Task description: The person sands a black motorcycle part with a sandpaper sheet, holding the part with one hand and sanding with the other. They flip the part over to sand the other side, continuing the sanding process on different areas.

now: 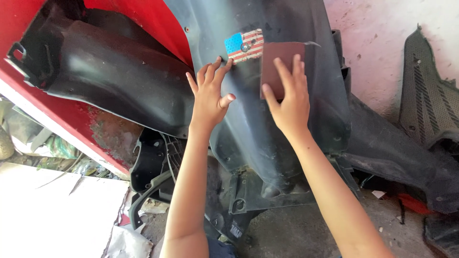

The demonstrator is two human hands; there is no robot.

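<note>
The right hand [288,102] is pressing a reddish-brown sheet of sandpaper [279,62] flat against a dark grey plastic body panel [267,138], fingers stretched out and close together over the sheet's lower half. Those fingers are covering part of the sheet, so its lower edge is hidden, and whether the thumb is gripping anything underneath is hard to tell.

Just left of that grip, the left hand [209,95] is lying open on the same panel, fingers spread and holding nothing. Its fingertips are reaching the lower edge of a worn flag sticker [245,46], which is sitting just left of the sandpaper.

Further left of both hands, a black inner fender [114,76] is resting against a red panel [62,117], whose top is cut off by the frame. Below the forearms, more black parts are lying tangled and hard to make out.
</note>
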